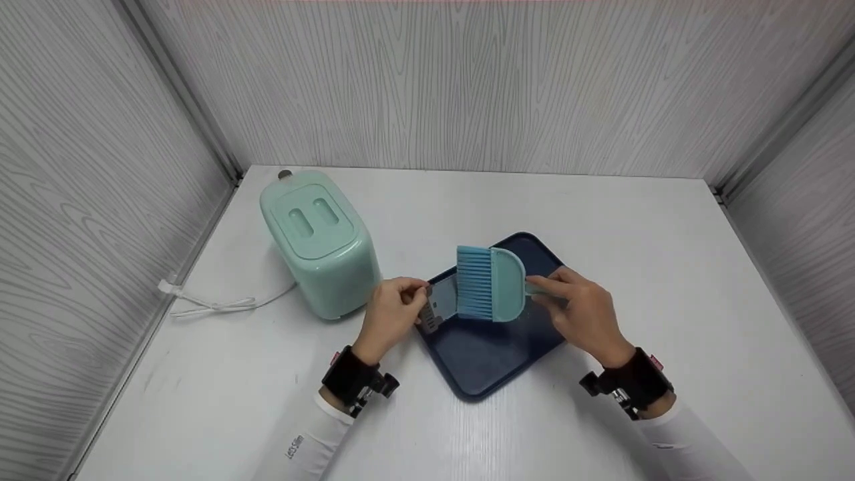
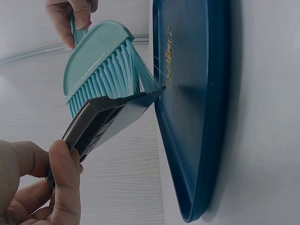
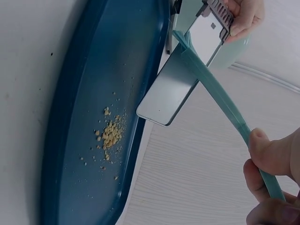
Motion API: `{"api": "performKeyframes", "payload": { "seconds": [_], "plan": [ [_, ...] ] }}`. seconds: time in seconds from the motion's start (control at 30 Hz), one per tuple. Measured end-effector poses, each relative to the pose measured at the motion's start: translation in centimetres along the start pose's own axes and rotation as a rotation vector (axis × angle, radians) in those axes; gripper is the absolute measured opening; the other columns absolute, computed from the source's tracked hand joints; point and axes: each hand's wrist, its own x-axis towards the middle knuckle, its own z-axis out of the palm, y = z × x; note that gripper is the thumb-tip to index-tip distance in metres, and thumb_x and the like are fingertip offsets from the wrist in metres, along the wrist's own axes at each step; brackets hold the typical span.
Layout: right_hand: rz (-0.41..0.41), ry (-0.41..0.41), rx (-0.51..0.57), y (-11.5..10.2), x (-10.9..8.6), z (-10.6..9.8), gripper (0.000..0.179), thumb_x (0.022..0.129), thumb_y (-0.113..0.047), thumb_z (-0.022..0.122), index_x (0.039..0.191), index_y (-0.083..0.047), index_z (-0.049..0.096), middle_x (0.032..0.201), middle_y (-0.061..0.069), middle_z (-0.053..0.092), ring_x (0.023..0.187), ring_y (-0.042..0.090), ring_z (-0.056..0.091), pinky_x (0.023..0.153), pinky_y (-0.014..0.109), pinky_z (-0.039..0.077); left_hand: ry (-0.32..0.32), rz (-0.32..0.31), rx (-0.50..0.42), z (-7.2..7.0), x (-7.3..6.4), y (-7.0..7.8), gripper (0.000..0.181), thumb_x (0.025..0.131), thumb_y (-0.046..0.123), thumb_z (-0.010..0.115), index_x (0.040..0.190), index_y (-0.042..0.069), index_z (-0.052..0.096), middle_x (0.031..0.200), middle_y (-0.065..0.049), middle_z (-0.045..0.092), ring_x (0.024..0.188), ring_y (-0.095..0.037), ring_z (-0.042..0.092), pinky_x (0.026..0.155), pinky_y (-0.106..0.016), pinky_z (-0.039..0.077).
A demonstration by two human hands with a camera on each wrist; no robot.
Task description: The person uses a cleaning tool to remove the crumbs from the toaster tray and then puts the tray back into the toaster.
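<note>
My left hand (image 1: 394, 310) pinches the dark slotted end of a shiny metal crumb tray (image 3: 168, 93), which tilts over a dark blue tray (image 1: 481, 364). In my right hand (image 1: 586, 314) is the handle of a teal hand brush (image 1: 509, 284). Its blue bristles (image 2: 105, 77) touch the crumb tray's metal surface. Yellowish crumbs (image 3: 111, 135) lie in a small heap on the blue tray, with finer bits scattered round them. In the head view the brush hides part of the crumb tray and the crumbs beneath.
A mint green toaster (image 1: 344, 267) with a lid over its slots stands to the left, close to my left hand. Its white cord (image 1: 220, 305) lies bundled on the white table (image 1: 634, 227). Pale wood-grain walls (image 1: 427, 87) enclose the table at the back and sides.
</note>
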Motion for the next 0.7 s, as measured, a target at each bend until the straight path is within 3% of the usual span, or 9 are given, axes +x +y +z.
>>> {"api": "performKeyframes", "payload": {
  "seconds": [0.7],
  "plan": [
    [0.050, 0.010, -0.150, 2.4, 0.5, -1.2, 0.032, 0.082, -0.002, 0.087, 0.112, -0.013, 0.084, 0.082, 0.005, 0.067, 0.061, 0.009, 0.053, 0.050, 0.022, 0.038, 0.020, -0.001, -0.018, -0.2, 0.0, 0.3, 0.018, 0.100, 0.004, 0.064, 0.109, -0.003, 0.079, 0.089, -0.016, 0.076, 0.057, -0.007, 0.060, 0.053, -0.019, 0.055]
  ]
}}
